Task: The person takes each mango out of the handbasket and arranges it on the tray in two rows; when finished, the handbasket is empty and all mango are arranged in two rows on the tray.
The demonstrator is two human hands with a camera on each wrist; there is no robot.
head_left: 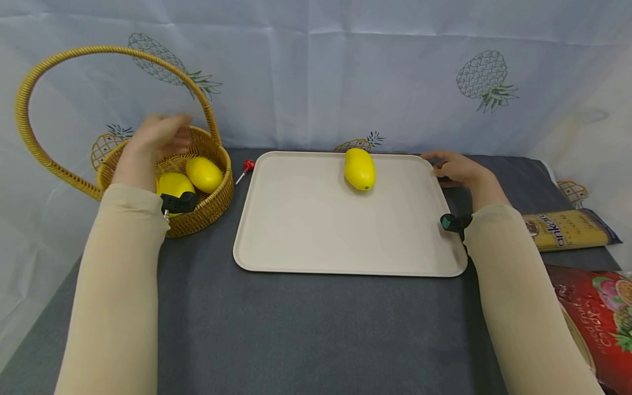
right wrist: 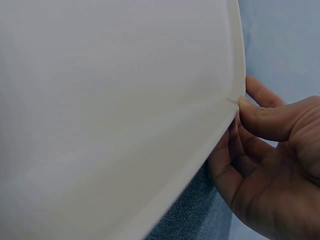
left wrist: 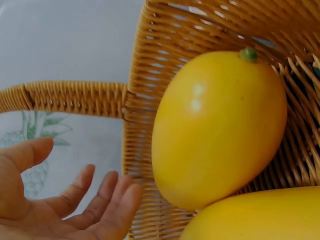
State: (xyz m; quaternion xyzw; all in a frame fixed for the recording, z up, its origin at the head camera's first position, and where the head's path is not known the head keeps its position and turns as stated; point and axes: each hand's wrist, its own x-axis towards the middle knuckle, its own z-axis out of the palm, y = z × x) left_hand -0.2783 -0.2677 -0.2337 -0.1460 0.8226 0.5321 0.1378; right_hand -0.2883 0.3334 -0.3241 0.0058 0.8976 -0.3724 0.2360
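My left hand [head_left: 163, 134], fingers loosely spread and holding nothing, is over the wicker basket [head_left: 207, 211] at the left. In the left wrist view the hand [left wrist: 80, 205] appears beside the basket wall, apart from a yellow mango-like fruit [left wrist: 220, 130] with a green stem end. A second yellow fruit [left wrist: 265, 215] lies against it inside. My right hand [head_left: 459, 167] is at the far right corner of the beige tray [head_left: 321, 230]. In the right wrist view its thumb [right wrist: 267, 120] lies on the tray rim with fingers behind, pinching the corner. Another yellow fruit [head_left: 360, 169] rests near the tray's back edge.
The basket's tall handle [head_left: 29, 104] arches above my left hand. A red lollipop [head_left: 248, 166] lies between basket and tray. On the right are a yellow packet [head_left: 573, 230] and a red candy bag [head_left: 592, 318]. A pineapple-print cloth [head_left: 336, 77] hangs behind the grey table [head_left: 316, 329].
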